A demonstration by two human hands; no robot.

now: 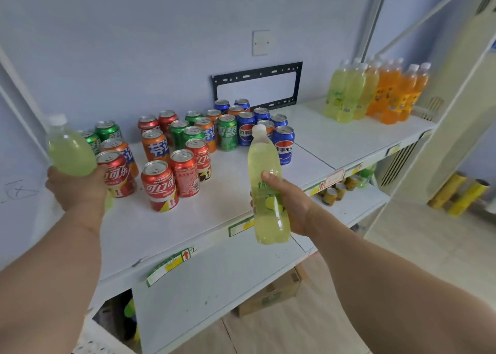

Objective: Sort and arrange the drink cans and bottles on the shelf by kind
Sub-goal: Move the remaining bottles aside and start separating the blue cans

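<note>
Each hand holds one bottle of pale green drink, above the front part of the white shelf (pixel 268 190). The left hand (pixel 77 190) has its fingers wrapped around the lower part of a bottle (pixel 70 149) that leans to the left, its white cap pointing up and away. The right hand (pixel 287 206) grips the second bottle (pixel 265 182) around the label, at its middle; this bottle stands almost upright, and its bottom hangs just in front of the shelf edge. The two hands are well apart from each other.

On the shelf, between and behind the hands, stands a mixed crowd of cans — red cans (pixel 161 184) nearest, orange cans (pixel 154 145) and green cans (pixel 227 132) behind them, and blue cans (pixel 284 145) more to the right. The kinds are mixed together in the middle of the group.

At the far right end of the same shelf there is a group of bottles: yellow-green bottles (pixel 346 93) on the left side and orange bottles (pixel 397 93) just beside them on the right.

On a lower shelf (pixel 359 206) to the right, some small yellow cans (pixel 334 192) can be seen, partly hidden.
</note>
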